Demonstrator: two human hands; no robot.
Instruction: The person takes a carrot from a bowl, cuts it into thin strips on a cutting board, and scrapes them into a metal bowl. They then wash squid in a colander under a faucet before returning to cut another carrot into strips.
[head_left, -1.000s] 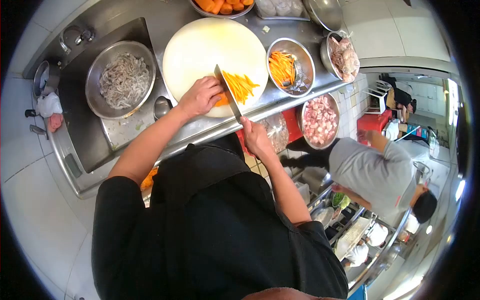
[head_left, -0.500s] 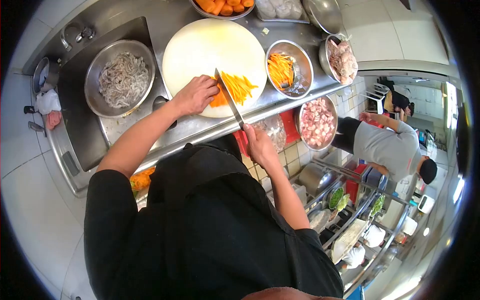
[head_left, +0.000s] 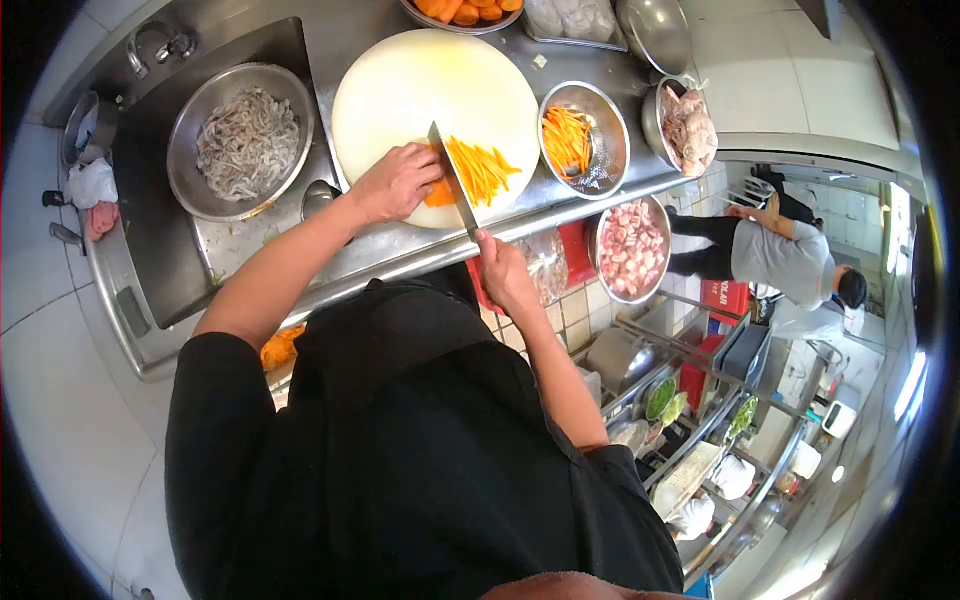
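Note:
My right hand [head_left: 503, 270] is wrapped round the handle of a large knife [head_left: 455, 180]. The blade rests among carrot pieces on a round white cutting board [head_left: 400, 90]. Thin carrot strips [head_left: 485, 170] lie to the right of the blade. At its left side, my left hand [head_left: 400, 182] presses down with bent fingers on carrot [head_left: 440, 194], partly hidden under the fingertips. A metal colander [head_left: 606, 150] beside the board holds more carrot strips.
A bowl of pale strips [head_left: 182, 160] stands at the sink. Carrot chunks [head_left: 468, 12] fill a bowl behind the board. Bowls of raw meat [head_left: 650, 120] and pink pieces [head_left: 632, 250] are at right. Another person [head_left: 785, 260] stands beyond, near shelves [head_left: 700, 355].
The view has shifted slightly. The knife stands a little more upright beside my left fingers. The other person at the right has moved farther off and turned.

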